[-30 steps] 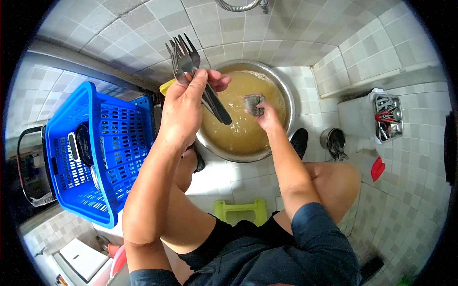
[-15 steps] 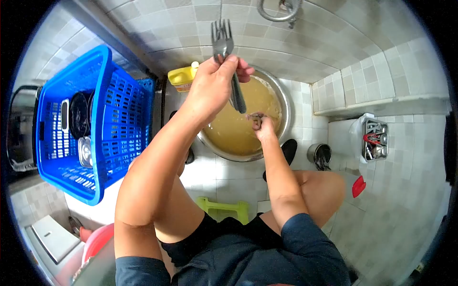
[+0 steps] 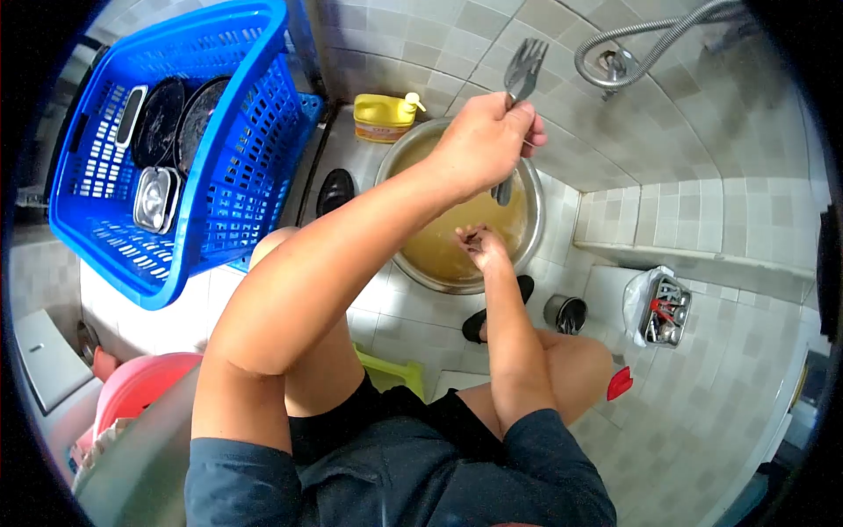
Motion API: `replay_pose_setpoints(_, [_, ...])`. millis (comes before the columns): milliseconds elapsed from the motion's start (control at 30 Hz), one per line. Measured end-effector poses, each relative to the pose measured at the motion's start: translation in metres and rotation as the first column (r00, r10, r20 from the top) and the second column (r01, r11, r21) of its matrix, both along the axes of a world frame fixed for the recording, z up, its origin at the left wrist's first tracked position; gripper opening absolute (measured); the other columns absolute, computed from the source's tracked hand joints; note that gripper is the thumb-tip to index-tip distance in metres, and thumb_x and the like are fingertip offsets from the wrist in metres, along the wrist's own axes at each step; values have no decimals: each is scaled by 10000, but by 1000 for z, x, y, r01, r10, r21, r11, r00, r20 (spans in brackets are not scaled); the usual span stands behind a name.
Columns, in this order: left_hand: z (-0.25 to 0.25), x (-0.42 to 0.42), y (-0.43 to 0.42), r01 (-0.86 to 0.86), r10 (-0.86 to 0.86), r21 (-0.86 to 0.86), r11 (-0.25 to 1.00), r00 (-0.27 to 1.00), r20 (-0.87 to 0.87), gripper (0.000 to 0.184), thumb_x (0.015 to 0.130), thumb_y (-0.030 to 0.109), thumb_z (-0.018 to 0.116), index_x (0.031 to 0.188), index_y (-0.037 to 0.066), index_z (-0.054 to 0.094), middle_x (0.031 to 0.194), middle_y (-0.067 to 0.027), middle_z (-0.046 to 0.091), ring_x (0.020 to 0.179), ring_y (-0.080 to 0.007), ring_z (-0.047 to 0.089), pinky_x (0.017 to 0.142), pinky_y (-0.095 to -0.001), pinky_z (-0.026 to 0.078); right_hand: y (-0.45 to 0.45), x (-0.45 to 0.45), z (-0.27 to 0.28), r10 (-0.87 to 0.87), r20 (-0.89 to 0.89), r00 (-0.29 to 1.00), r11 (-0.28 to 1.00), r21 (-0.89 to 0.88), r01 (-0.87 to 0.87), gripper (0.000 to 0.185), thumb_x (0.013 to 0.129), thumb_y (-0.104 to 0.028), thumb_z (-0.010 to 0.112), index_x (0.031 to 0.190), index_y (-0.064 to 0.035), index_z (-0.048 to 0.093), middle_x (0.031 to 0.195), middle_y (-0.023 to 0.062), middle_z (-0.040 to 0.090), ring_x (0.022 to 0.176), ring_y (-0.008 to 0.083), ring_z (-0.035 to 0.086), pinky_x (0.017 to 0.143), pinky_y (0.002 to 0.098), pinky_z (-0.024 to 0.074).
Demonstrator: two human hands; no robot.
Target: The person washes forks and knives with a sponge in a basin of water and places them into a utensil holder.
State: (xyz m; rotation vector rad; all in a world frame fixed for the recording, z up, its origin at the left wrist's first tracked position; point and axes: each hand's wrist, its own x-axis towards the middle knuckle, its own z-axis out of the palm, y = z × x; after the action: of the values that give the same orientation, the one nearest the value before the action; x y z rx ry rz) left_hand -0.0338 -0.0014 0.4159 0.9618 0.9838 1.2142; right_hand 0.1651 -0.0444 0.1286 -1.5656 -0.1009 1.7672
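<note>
My left hand (image 3: 492,140) is closed around metal forks (image 3: 525,70), raised above the far side of a wide metal basin (image 3: 537,206). Their tines point up and away from me, and the handle ends stick out below my fist. Cloudy yellowish water (image 3: 439,237) fills the basin. Low over its near right part is my right hand (image 3: 483,249), palm up with fingers curled. Something small and greyish shows in those fingers, too unclear to name.
A blue basket (image 3: 237,158) with dark pans and metal containers stands left. Behind the basin's left side is a yellow jug (image 3: 384,118). At right are a metal can (image 3: 565,314), a cutlery-filled tray (image 3: 667,312) and a red object (image 3: 620,384). A shower hose (image 3: 650,57) hangs above.
The view has shifted, so the basket and wall fixtures sit differently in frame. My left hand still grips the forks, now tilted to the right. My right hand has turned its palm more upward.
</note>
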Motion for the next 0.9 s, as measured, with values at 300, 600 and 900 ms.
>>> replay_pose_setpoints(300, [1,-5,2,-33,33,-10,999,999,23,312,1017,233,480,971,-42,617,915,-120,691,806,-189,649,776,-332,532,19,17,40,80,16,997,996,30,-80,182,969,-223,488,829,-106,483,644,24,446,473,140,381,367,265,213])
replay_pose_setpoints(600, [1,-4,2,-63,62,50,997,998,18,322,1020,242,490,970,-50,616,915,-128,695,787,-182,652,754,-337,537,35,12,68,289,295,911,936,110,-333,357,1001,-394,506,789,-114,441,606,6,370,416,131,332,350,275,212])
replay_pose_setpoints(900, [8,-8,-1,-39,39,34,999,999,20,311,1029,222,479,974,-55,609,900,-128,695,779,-174,650,749,-334,544,40,-6,118,346,517,783,884,100,-457,242,979,-298,485,852,-93,506,622,13,430,406,120,358,338,287,245])
